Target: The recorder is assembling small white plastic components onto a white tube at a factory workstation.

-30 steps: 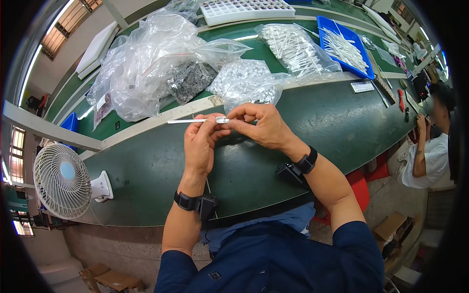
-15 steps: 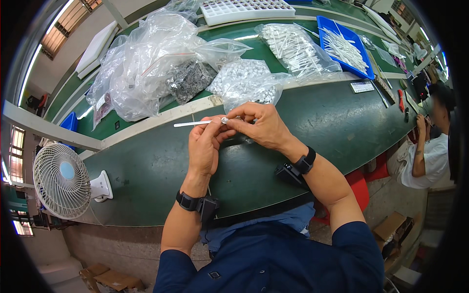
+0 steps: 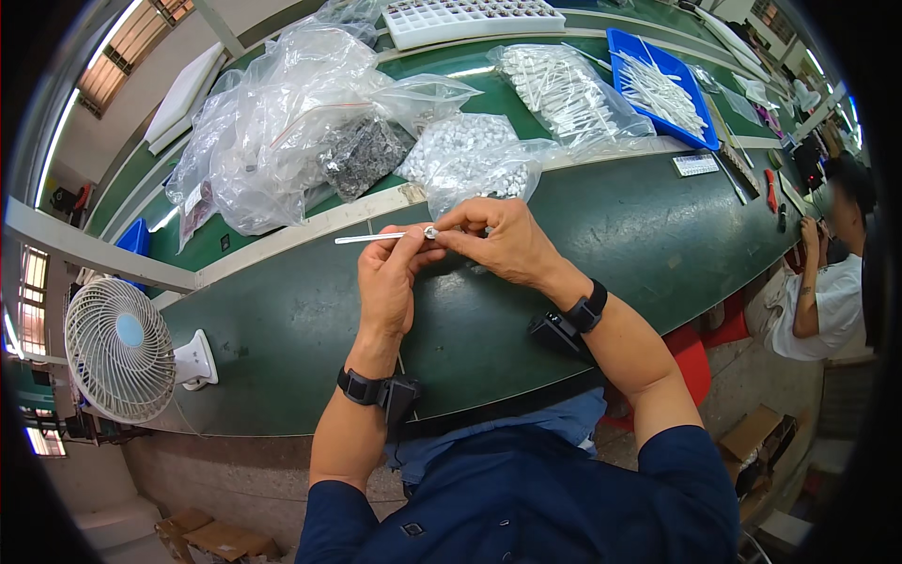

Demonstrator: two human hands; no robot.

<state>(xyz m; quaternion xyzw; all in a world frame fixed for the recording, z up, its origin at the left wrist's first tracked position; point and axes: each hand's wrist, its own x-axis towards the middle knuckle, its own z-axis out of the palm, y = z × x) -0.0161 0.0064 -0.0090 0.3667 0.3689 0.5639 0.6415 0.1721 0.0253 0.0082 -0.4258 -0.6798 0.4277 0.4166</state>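
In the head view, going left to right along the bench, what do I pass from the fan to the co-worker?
White desk fan → left hand holding a thin white stick → right hand at the stick's small cap end → seated co-worker.

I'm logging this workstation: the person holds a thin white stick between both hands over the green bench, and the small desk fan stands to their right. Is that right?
Not quite. The head view shows the small desk fan on the person's left, not their right. The rest holds: the left hand and right hand hold a thin white stick between them over the green bench.
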